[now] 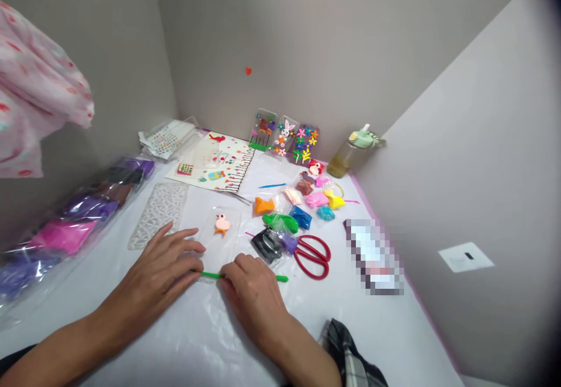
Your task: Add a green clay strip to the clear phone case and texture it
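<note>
A thin green clay roll (213, 275) lies across the near end of a clear phone case (210, 241). The thumb and forefinger of my left hand (160, 267) pinch its left end, while the other fingers are spread over the case's left side. My right hand (254, 287) has its fingers curled down on the roll's middle, and the right end sticks out past it. On the case sits a pale pink clay duck (222, 223) with orange feet and beak.
Red-handled scissors (312, 256) and several clay packets, one green (280, 222), lie right of the case. A patterned clear sheet (158, 214) is at left, beside bagged clay (65, 235). Decorated cases (284, 135) lean on the wall near a bottle (353, 153). A blurred object (372, 255) lies right.
</note>
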Demonstrator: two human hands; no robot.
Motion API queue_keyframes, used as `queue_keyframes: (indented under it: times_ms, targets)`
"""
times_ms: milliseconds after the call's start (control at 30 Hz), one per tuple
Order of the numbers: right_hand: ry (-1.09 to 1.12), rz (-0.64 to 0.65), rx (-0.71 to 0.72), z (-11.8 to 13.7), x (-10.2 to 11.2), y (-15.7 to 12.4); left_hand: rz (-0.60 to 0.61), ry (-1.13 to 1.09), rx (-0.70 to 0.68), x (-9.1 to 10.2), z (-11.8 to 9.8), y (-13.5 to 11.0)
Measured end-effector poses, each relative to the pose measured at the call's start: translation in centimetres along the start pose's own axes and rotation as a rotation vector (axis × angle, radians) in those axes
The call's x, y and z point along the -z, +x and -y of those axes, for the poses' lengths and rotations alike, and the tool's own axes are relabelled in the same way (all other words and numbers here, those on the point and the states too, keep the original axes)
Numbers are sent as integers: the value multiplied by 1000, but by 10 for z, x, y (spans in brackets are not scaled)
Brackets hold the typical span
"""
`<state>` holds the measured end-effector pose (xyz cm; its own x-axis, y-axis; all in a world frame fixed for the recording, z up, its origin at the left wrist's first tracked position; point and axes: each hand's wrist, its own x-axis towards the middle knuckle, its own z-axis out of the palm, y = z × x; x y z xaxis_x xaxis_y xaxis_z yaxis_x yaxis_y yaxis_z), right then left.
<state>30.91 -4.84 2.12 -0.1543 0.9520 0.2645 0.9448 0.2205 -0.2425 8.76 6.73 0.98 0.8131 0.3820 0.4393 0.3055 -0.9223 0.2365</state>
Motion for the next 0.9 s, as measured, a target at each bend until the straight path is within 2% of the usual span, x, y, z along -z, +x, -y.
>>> queue_keyframes:
  times_ms: [167,367,633,900]
  targets:
    - [-13,-35,12,-1,-2,0,-28,-27,16,-1,-1,2]
    - [14,-6,12,-2,0,-2,8,-55,82,-2,0,0]
    - [26,-53,2,-3,-2,-4,13,-61,110,0,7,-9]
    - [66,-145,-34,-2,1,-10,32,-116,353,3,3,-33]
